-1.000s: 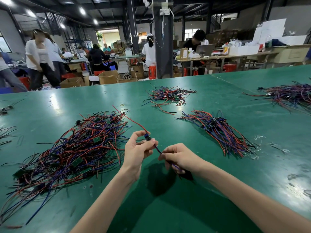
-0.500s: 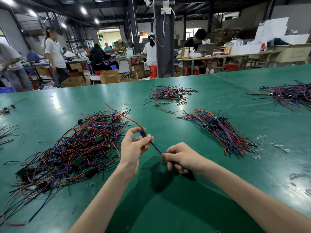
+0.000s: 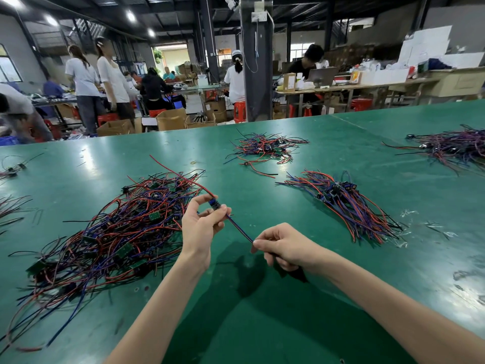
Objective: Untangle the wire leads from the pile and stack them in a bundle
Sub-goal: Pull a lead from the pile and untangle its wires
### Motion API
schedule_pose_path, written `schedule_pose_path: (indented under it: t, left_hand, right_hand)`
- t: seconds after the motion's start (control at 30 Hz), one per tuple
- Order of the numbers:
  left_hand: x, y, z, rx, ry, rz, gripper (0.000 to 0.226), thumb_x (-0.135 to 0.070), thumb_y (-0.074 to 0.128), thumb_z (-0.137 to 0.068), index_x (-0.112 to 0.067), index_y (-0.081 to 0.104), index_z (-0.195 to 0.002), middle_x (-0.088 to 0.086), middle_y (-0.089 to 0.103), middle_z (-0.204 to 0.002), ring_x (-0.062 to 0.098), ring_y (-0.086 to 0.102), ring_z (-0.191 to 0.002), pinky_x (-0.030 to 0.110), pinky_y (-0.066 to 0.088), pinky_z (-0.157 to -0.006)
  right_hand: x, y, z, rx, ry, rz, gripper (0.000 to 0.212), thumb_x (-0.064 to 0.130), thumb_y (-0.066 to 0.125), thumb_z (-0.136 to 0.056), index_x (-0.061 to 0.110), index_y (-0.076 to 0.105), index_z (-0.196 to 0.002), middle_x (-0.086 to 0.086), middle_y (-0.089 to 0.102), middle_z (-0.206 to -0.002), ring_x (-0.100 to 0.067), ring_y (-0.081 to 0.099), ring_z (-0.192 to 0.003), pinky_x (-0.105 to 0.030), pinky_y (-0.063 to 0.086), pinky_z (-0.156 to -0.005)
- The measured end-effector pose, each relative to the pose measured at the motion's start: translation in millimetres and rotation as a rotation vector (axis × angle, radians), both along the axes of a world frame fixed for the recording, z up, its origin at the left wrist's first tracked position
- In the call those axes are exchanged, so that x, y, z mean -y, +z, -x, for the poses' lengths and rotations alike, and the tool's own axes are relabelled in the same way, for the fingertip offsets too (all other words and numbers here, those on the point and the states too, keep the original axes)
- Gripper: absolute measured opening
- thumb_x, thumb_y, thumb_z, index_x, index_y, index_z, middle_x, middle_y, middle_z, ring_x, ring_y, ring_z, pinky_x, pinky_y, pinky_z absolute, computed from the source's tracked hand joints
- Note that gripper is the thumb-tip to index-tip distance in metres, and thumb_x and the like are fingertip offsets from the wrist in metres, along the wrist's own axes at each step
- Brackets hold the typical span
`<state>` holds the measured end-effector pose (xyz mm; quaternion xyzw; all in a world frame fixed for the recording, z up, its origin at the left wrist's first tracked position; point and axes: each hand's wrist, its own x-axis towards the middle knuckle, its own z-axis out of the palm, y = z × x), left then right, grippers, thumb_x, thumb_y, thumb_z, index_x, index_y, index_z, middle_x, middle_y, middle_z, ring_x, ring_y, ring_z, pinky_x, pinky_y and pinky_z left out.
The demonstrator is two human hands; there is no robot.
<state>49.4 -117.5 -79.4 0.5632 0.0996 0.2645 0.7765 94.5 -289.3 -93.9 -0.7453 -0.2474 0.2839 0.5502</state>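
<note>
Left hand (image 3: pixel 203 227) and right hand (image 3: pixel 284 246) pinch 1 wire lead (image 3: pixel 240 228).

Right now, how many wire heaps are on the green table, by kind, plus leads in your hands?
Big tangled pile: 1
Neat bundle: 1
Farther heaps: 2
Held lead: 1
Total: 5, not counting stray leads cut off at the left edge.
</note>
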Motion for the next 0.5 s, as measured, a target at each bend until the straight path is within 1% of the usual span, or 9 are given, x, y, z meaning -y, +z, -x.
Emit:
schedule_pose_path:
  t: [0.07,0.13,0.27,0.4,0.5]
  left_hand:
    - [-2,0,-1,-0.001,0.023,-0.002,0.028,0.006,0.063,-0.083,-0.019,0.056,-0.094,0.004,0.065,-0.07,0.008,0.066,-0.065,0.015,0.048,-0.056]
    - [-5,-1,-1,-0.007,0.047,0.006,0.029,0.006,0.063,-0.084,-0.02,0.055,-0.094,0.005,0.063,-0.074,0.008,0.066,-0.067,0.017,0.047,-0.058]
    - [-10,-3,-3,-0.018,0.086,-0.007,0.03,0.006,0.063,-0.084,-0.022,0.054,-0.092,0.004,0.063,-0.071,0.016,0.06,-0.074,0.022,0.044,-0.063]
    - [-15,-6,-5,-0.019,0.111,-0.005,0.031,0.005,0.064,-0.084,-0.022,0.054,-0.093,0.003,0.062,-0.072,0.014,0.061,-0.074,0.02,0.045,-0.061]
    - [-17,-8,-7,-0.019,0.12,-0.017,0.031,0.004,0.065,-0.084,-0.023,0.054,-0.094,-0.001,0.063,-0.067,0.014,0.061,-0.073,0.02,0.045,-0.06]
  right_hand:
    - [0,1,0,0.006,0.017,-0.016,0.016,0.013,0.052,-0.097,0.007,0.064,-0.086,-0.001,0.054,-0.049,-0.005,0.028,-0.028,-0.012,0.019,-0.031]
    - [-1,1,2,0.022,0.062,-0.04,0.014,0.011,0.052,-0.097,0.008,0.064,-0.09,0.001,0.057,-0.053,-0.005,0.028,-0.03,-0.013,0.02,-0.031]
    - [-4,0,4,0.055,0.118,-0.054,0.015,0.006,0.049,-0.097,0.007,0.065,-0.096,0.002,0.063,-0.061,-0.005,0.028,-0.031,-0.016,0.019,-0.031]
    - [-3,0,4,0.085,0.103,-0.021,0.017,0.01,0.05,-0.098,0.001,0.065,-0.097,0.004,0.064,-0.058,-0.006,0.029,-0.03,-0.018,0.019,-0.031]
    - [-3,1,4,0.099,0.13,-0.011,0.017,0.008,0.049,-0.098,0.005,0.065,-0.095,0.004,0.063,-0.059,-0.005,0.03,-0.031,-0.018,0.02,-0.031]
